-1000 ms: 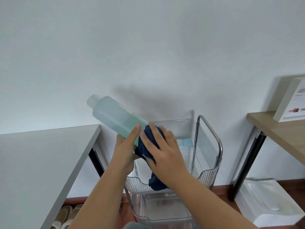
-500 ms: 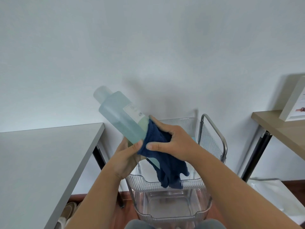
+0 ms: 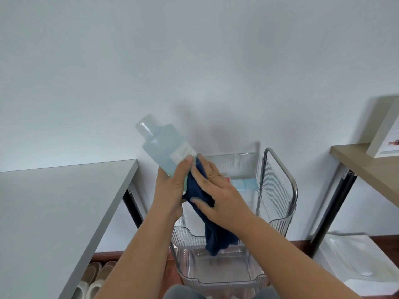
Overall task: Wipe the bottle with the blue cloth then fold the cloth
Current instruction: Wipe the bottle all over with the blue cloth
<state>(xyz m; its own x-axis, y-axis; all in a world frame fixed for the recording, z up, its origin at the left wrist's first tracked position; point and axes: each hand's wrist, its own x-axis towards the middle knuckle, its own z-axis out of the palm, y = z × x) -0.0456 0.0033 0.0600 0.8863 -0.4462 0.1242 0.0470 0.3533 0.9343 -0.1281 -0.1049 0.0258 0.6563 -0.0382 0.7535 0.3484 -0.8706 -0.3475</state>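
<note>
**Bottle held up, cloth pressed on its lower part**

The left hand (image 3: pixel 172 186) is gripping the pale blue bottle (image 3: pixel 166 147) around its lower body, thumb lying up along the front just under the white label (image 3: pixel 182 154). The bottle is tilting, with its clear cap (image 3: pixel 145 126) pointing up and away to the left of that hand.

The right hand (image 3: pixel 218 197) is sitting just right of the left one, fingers curling over the blue cloth (image 3: pixel 207 214) and pressing it against the bottle's lower side. The cloth is bunching between the two hands; its loose end is hanging down below the right wrist, dangling over the front edge of the clear cart (image 3: pixel 278 190).

The cart is standing directly under and beyond both hands, with light blue packs (image 3: pixel 245 183) lying in the tray just past the right hand's knuckles. A grey table (image 3: pixel 54 212) is lying left of the left forearm, with slippers (image 3: pixel 95 277) under it. A wooden shelf (image 3: pixel 367 167) is sitting well off to the right of the right arm.
</note>
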